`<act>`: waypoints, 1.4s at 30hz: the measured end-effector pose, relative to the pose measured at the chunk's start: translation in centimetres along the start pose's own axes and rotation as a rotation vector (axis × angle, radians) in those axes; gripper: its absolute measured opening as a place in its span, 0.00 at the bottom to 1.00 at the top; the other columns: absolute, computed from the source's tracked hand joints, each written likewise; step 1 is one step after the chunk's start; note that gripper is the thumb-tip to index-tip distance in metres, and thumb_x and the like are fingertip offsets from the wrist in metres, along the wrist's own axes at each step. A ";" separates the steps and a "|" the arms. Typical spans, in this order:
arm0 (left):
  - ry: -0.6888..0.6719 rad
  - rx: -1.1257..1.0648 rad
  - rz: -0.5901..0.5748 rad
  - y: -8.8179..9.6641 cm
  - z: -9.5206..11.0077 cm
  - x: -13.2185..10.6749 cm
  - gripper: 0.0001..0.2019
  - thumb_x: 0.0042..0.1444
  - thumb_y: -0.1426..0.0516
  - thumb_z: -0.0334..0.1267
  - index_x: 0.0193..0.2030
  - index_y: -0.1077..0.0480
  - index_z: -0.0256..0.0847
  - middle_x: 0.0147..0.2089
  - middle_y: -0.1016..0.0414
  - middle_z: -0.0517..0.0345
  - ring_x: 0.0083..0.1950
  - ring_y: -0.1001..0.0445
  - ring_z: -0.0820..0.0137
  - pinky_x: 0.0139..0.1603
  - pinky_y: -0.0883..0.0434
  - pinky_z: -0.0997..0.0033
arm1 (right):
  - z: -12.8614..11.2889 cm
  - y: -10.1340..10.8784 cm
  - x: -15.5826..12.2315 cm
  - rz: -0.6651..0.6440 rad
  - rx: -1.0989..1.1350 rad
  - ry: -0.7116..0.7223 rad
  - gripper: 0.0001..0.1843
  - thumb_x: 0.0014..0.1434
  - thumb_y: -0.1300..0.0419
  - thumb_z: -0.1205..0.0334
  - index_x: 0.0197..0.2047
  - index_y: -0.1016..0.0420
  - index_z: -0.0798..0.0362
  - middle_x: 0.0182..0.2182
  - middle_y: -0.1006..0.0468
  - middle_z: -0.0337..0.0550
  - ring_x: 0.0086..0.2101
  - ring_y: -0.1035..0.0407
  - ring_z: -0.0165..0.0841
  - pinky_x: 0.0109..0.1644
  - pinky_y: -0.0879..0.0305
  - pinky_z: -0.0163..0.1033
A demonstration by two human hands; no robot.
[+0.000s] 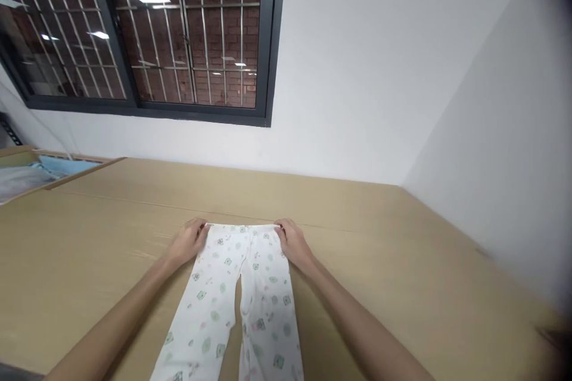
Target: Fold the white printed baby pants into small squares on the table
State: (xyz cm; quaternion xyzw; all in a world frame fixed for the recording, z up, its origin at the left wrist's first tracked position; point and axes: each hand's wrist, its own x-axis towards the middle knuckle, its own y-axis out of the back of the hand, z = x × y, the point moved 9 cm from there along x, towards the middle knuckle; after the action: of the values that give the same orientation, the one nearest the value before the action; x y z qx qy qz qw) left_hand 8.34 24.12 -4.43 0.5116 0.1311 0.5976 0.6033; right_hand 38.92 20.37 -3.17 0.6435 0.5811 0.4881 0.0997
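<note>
A pair of white pants [218, 286] with a small green and pink print lies spread on the tan tabletop, waistband away from me, legs toward me. My left hand [191, 240] pinches the left corner of the waistband. At the right corner, my right hand [291, 241] grips the same waistband, which runs straight between the two hands. The lower ends of the legs run out of the bottom of the view.
The tan cardboard-like surface [384, 286] reaches to the white wall [339, 71]. At the far left stands an open cardboard box [84, 174] with light blue and white cloth inside. Above it is a dark-framed window [268, 41] with metal bars.
</note>
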 end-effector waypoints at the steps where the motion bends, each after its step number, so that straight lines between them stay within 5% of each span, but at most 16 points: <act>1: -0.004 0.013 -0.006 -1.0 -0.5 0.9 0.17 0.70 0.55 0.45 0.39 0.31 0.41 0.38 0.25 0.53 0.40 0.27 0.65 0.45 0.31 0.62 | 0.9 -0.8 0.6 -0.012 -0.019 -0.003 0.12 0.71 0.53 0.64 0.44 0.28 0.52 0.41 0.23 0.46 0.43 0.29 0.37 0.49 0.32 0.42; 8: 0.018 0.087 -0.015 -6.0 -3.7 6.7 0.14 0.67 0.44 0.48 0.43 0.28 0.38 0.42 0.25 0.56 0.47 0.25 0.66 0.53 0.28 0.55 | 6.1 -4.6 5.3 -0.040 -0.145 -0.044 0.12 0.70 0.53 0.69 0.43 0.28 0.54 0.41 0.26 0.49 0.44 0.31 0.38 0.51 0.36 0.41; 14: 0.046 0.058 -0.053 -8.7 -5.8 8.6 0.13 0.66 0.42 0.46 0.47 0.28 0.37 0.49 0.25 0.53 0.51 0.25 0.63 0.55 0.27 0.52 | 9.3 -6.2 7.4 -0.103 -0.275 -0.087 0.12 0.69 0.49 0.67 0.46 0.24 0.55 0.43 0.25 0.50 0.46 0.33 0.40 0.54 0.41 0.42; 19: 0.055 0.010 -0.089 -9.2 -6.0 9.3 0.12 0.66 0.42 0.45 0.46 0.27 0.37 0.47 0.24 0.54 0.49 0.24 0.65 0.53 0.26 0.55 | 10.0 -6.5 7.4 -0.118 -0.333 -0.118 0.16 0.71 0.50 0.65 0.48 0.21 0.52 0.42 0.25 0.49 0.47 0.33 0.40 0.54 0.42 0.43; 24: 0.117 -0.028 -0.056 -7.8 -4.7 9.5 0.14 0.65 0.41 0.45 0.51 0.30 0.38 0.48 0.25 0.54 0.47 0.25 0.65 0.51 0.25 0.55 | 10.1 -6.0 7.3 -0.102 -0.355 -0.149 0.16 0.70 0.50 0.62 0.53 0.23 0.53 0.45 0.23 0.52 0.48 0.32 0.42 0.54 0.42 0.44; 29: 0.104 -0.066 -0.067 -5.9 1.7 7.5 0.12 0.67 0.48 0.38 0.54 0.32 0.38 0.48 0.25 0.50 0.53 0.27 0.63 0.57 0.30 0.57 | 9.7 -5.9 7.4 -0.112 -0.344 -0.124 0.17 0.72 0.53 0.61 0.49 0.22 0.53 0.45 0.22 0.51 0.49 0.31 0.41 0.55 0.42 0.43; 34: -0.105 -0.140 -0.388 -7.4 15.0 -0.5 0.10 0.65 0.48 0.43 0.39 0.27 0.45 0.36 0.20 0.60 0.34 0.23 0.69 0.35 0.29 0.69 | 9.8 -5.9 7.4 -0.110 -0.340 -0.133 0.18 0.72 0.52 0.60 0.48 0.21 0.52 0.43 0.22 0.51 0.48 0.32 0.42 0.55 0.42 0.44; 37: -0.294 -0.043 -0.573 -9.8 22.1 -6.8 0.15 0.61 0.43 0.49 0.31 0.26 0.41 0.30 0.20 0.52 0.33 0.21 0.58 0.33 0.28 0.62 | 10.1 -5.9 7.4 -0.115 -0.340 -0.149 0.17 0.71 0.50 0.59 0.51 0.21 0.52 0.44 0.23 0.51 0.49 0.32 0.42 0.55 0.43 0.44; 39: -0.374 0.031 -0.702 -12.0 24.7 -10.2 0.22 0.61 0.44 0.57 0.36 0.24 0.38 0.33 0.19 0.45 0.34 0.20 0.53 0.34 0.26 0.56 | 10.2 -6.0 7.4 -0.122 -0.339 -0.159 0.16 0.71 0.49 0.59 0.52 0.21 0.51 0.45 0.23 0.50 0.49 0.32 0.42 0.55 0.43 0.44; 42: -0.319 0.084 -0.777 -14.7 25.2 -12.3 0.27 0.60 0.45 0.61 0.39 0.23 0.35 0.33 0.19 0.39 0.32 0.20 0.50 0.30 0.27 0.54 | 10.5 -6.1 7.3 -0.133 -0.329 -0.170 0.15 0.70 0.47 0.58 0.52 0.21 0.50 0.46 0.23 0.50 0.50 0.32 0.41 0.56 0.44 0.45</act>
State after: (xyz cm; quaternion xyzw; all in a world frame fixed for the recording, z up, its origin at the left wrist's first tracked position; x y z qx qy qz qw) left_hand 33.27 5.45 -10.21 0.5342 0.2436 0.2331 0.7752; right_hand 41.67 33.00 -8.92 0.6178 0.5240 0.5127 0.2844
